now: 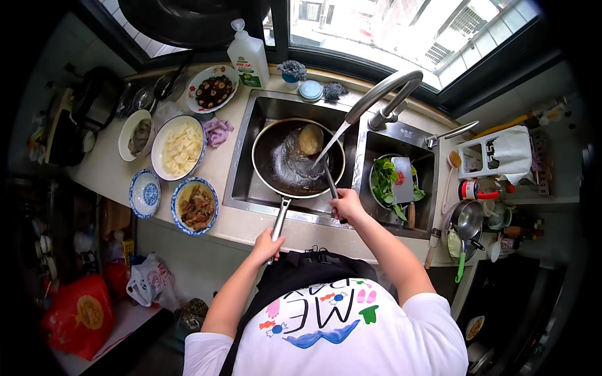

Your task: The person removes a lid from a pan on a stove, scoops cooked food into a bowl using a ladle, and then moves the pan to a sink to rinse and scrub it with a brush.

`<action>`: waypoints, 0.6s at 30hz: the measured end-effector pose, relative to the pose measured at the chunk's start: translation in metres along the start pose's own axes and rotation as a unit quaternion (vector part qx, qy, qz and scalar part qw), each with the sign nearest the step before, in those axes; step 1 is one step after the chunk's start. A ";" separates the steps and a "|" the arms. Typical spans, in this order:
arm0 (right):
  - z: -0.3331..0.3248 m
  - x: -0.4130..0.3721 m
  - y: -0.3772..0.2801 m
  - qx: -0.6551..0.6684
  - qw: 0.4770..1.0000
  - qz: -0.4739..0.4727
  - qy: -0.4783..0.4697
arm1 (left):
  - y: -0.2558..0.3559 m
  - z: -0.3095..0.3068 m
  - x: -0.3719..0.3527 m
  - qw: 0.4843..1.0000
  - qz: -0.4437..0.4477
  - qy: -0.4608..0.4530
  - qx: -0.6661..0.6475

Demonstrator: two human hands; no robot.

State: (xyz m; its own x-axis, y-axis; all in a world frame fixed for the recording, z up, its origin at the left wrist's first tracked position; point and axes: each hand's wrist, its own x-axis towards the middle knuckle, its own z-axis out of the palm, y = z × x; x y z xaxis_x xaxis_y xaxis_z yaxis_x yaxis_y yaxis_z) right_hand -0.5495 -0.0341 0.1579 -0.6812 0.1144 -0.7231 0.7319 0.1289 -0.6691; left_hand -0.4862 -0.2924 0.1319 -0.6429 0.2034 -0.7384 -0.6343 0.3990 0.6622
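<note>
My left hand (268, 245) is wrapped round the metal handle of a dark frying pan (269, 164), which sits in the large sink basin (241, 188). Water runs from the curved faucet (382, 88) into the pan. In my right hand (346, 205) is the dark handle of a utensil (330, 182) that reaches into the pan under the stream. A round brownish thing (310, 139) lies at the pan's far side; whether it joins the utensil I cannot tell.
The smaller basin holds leafy greens (382, 182) and a cleaver (403, 178). Food bowls (179, 147) stand on the left counter. Behind the sink are a white bottle (248, 56) and scrubbers (335, 91). Pots (469, 219) and a brush (453, 160) are at the right.
</note>
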 end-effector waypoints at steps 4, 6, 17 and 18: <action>0.008 0.002 -0.029 -0.120 0.991 -0.054 -0.025 | 0.000 -0.004 0.006 1.000 -0.004 0.010 0.003; -0.001 -0.004 -0.038 -0.211 0.971 -0.093 -0.060 | -0.003 -0.011 0.007 1.000 0.001 0.010 0.003; -0.104 -0.100 -0.100 -0.525 0.829 -0.096 -0.165 | 0.014 -0.009 -0.006 0.986 0.013 0.076 0.150; -0.104 -0.097 -0.100 -0.540 0.825 -0.080 -0.144 | 0.012 -0.007 -0.004 0.981 0.021 0.087 0.170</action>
State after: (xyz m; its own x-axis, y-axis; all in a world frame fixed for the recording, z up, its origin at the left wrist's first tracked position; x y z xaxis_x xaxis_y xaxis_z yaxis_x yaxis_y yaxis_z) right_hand -0.5584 0.0443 0.3127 -0.6219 -0.2075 -0.7552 0.0853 0.9406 -0.3286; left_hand -0.4941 -0.2946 0.1434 -0.7476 0.0827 -0.6590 -0.4444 0.6751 0.5888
